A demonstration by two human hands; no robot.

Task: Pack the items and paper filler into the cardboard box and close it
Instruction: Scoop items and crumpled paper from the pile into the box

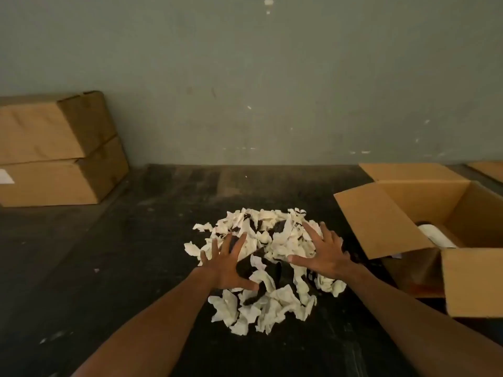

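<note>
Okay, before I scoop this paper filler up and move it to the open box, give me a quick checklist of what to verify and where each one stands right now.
1. Both hands on the pile: ok. The left hand and right hand rest spread on the paper filler.
2. Fingers closed around a load: not ok, both hands are flat and open.
3. Open cardboard box within reach: ok, it stands just right of the pile, flaps up.
4. Room left in the box: cannot tell; a white rolled item lies inside, the rest is hidden.
5. Path from pile to box: ok, bare dark table between them.

Dark table (136,268): paper filler pile (272,300), open cardboard box (386,221), 2 stacked closed boxes (54,159).
</note>
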